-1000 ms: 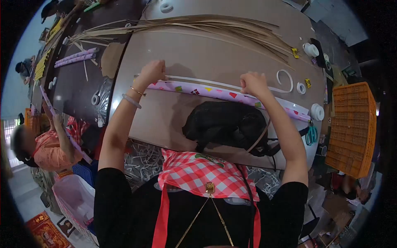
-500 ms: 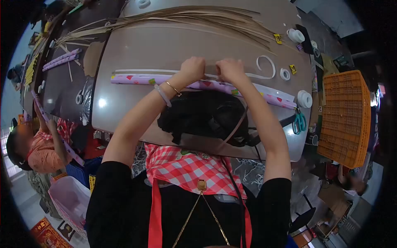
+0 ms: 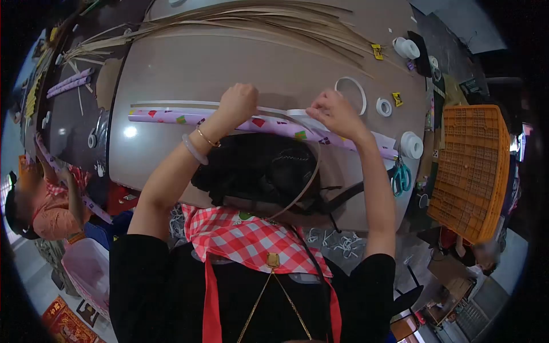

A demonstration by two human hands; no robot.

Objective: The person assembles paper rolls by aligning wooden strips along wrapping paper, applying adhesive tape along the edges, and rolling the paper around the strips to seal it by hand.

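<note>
A tube of pink patterned wrapping paper [image 3: 163,116] lies across the table in front of me. Along its far side runs a narrow white tape strip [image 3: 171,104]. My left hand [image 3: 239,102] is closed on this strip, fingertips turned down and mostly hidden. My right hand [image 3: 338,116], fingers pinched together, holds the strip further right, over the paper. Beyond that hand the white strip curls into a loop. A black bag [image 3: 260,171] lies on the near side of the paper tube, beneath my forearms.
White tape rolls [image 3: 412,145] and teal-handled scissors [image 3: 401,177] lie at the right. Long thin brown strips [image 3: 246,24] cross the far table. An orange crate [image 3: 466,171] stands to the right. At the left, another person [image 3: 57,208] holds a similar paper tube.
My hands have moved further apart, the right one lifting and turning with the strip. The strip between them now bows. The whole view has shifted slightly.
</note>
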